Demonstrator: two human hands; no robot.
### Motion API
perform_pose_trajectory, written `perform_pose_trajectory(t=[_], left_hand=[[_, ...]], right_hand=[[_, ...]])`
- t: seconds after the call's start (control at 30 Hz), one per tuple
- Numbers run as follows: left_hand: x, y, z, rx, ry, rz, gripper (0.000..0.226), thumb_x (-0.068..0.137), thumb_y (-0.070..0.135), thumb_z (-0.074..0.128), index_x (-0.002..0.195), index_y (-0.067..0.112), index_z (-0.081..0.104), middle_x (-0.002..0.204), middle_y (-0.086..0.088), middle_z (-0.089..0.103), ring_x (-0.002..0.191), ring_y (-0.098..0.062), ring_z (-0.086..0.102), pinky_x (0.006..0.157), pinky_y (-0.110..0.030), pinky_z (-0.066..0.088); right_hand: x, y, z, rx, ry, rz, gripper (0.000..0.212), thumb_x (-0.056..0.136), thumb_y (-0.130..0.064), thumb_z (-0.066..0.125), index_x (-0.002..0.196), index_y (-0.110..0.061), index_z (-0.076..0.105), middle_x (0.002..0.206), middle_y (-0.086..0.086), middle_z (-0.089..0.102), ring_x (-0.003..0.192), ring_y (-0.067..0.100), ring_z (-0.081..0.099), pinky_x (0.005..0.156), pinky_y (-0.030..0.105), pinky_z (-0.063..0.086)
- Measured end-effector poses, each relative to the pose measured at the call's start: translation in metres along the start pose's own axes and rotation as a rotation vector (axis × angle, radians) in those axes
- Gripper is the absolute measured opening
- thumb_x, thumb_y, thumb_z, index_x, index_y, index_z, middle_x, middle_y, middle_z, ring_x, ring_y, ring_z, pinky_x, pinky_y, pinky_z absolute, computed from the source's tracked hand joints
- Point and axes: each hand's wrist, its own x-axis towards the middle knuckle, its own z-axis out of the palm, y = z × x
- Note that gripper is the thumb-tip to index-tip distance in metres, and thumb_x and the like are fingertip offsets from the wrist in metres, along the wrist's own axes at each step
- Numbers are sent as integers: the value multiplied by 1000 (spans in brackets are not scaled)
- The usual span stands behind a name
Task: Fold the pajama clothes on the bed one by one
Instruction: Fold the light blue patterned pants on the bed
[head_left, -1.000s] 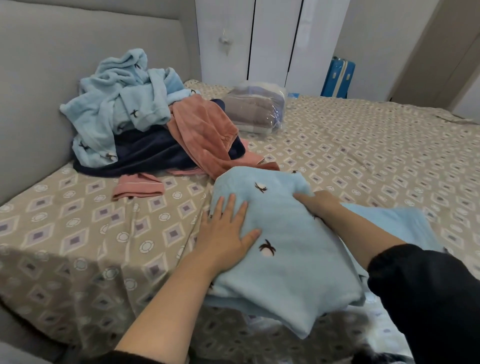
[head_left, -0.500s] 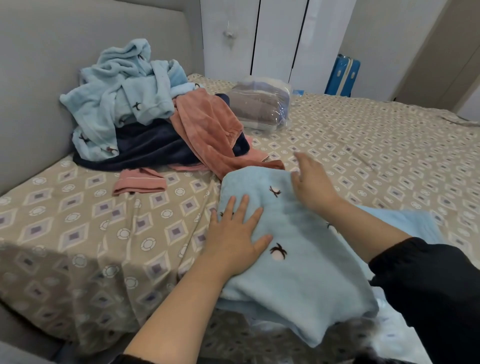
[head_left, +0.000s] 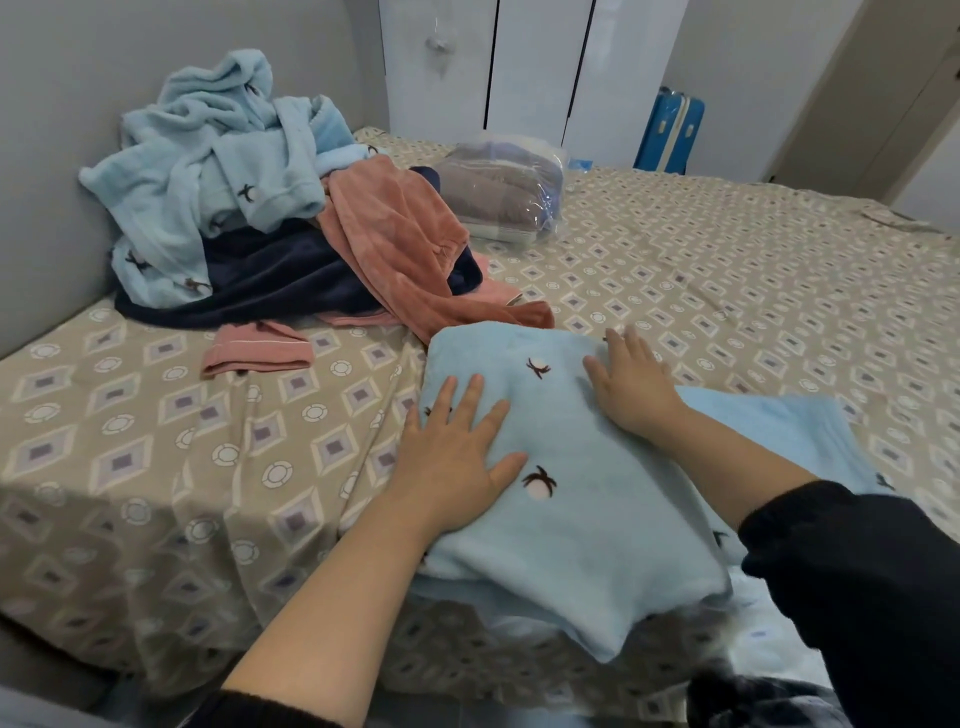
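Since half a second ago the right hand (head_left: 631, 384) has come down from the far edge of the folded light-blue pajama piece (head_left: 576, 525) and now lies flat on it. The left hand (head_left: 457, 457) has kept its place. Both hands are released, fingers straight and spread, palms pressing the cloth and grasping nothing. The left forearm is bare and comes in from 7 o'clock. The right comes in from 4 o'clock with a dark sleeve (head_left: 852, 587) pushed up.

The folded piece lies at the near edge of the bed (head_left: 727, 260), a compact pad with its near corner hanging past the edge. At 3 o'clock from it, under the right forearm, more light-blue cloth (head_left: 774, 431) lies flat; whether it is a separate garment I cannot tell.

This piece looks all but finished, in its smoothing stage. Most of the work remains. At 10 o'clock sits an unfolded heap against the headboard (head_left: 47, 156): a light-blue garment (head_left: 218, 166), a navy one (head_left: 270, 283) and a salmon one (head_left: 400, 239). A small pink piece (head_left: 257, 351) lies just in front of the heap. At 12 o'clock sits a plastic-bagged bundle (head_left: 501, 195).
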Motion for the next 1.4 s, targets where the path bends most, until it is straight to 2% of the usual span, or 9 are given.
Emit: perform_pose_trajectory(t=[0.1,0.33,0.43,0.73,0.97,1.13,1.23,1.3,1.4], left_hand=[[0,1,-1,-12,-2,9,68,95,65,20,153,37,-1,160,5,-22,146,-18,-22,118,-51,-5],[-7,15,-9,97,31,-87,64,98,57,18,155,30,5,162,1,-12,148,-24,-14,116,-57,-3],[-15,38,-11,69,67,-102,66,99,54,18,155,22,6,163,-1,-6,148,-26,-12,115,-58,-4],[-26,60,13,109,68,10,76,90,72,16,152,37,-7,161,-2,-16,148,-25,-16,115,-58,-6],[-27,49,5,91,61,8,58,99,56,17,151,44,-4,161,11,-12,148,-19,-13,115,-57,-8],[-28,50,7,124,42,17,55,100,52,15,151,45,-5,161,12,-13,148,-20,-14,114,-60,-7],[-26,46,9,137,28,39,56,98,55,12,150,45,-5,161,12,-15,148,-21,-16,114,-60,-8],[-26,45,11,142,27,50,68,84,62,-2,150,46,-6,161,12,-15,148,-20,-17,114,-60,-7],[-26,43,11,135,12,52,74,78,61,-6,150,46,-5,160,13,-15,147,-19,-17,114,-59,-8]], right_hand=[[-40,5,9,-69,-90,-189,56,103,-44,22,154,-27,9,162,-1,0,148,18,2,116,51,5],[-76,37,-4,284,-179,167,62,102,-43,30,154,-15,11,158,7,23,139,28,33,110,38,27],[-113,32,-11,387,-63,239,62,100,-47,34,151,-17,17,129,12,57,117,33,53,91,38,37],[-154,14,-3,504,-6,172,74,94,-36,54,151,-15,12,146,14,38,128,32,45,100,36,36],[-145,21,1,291,53,168,48,101,-18,41,146,-11,27,121,18,58,109,35,55,75,34,36],[-140,10,-8,-52,67,187,45,96,-12,36,141,-11,27,132,13,41,112,34,48,74,38,37],[-130,1,-10,-11,306,-80,52,99,-21,36,148,-11,25,154,15,26,133,35,32,103,47,32],[-123,-3,-3,6,212,-181,53,102,-29,30,152,-17,19,160,8,14,144,29,19,114,50,18],[-115,6,11,89,-132,-52,57,101,-45,23,153,-29,8,162,-5,-2,148,16,-1,117,52,5]])
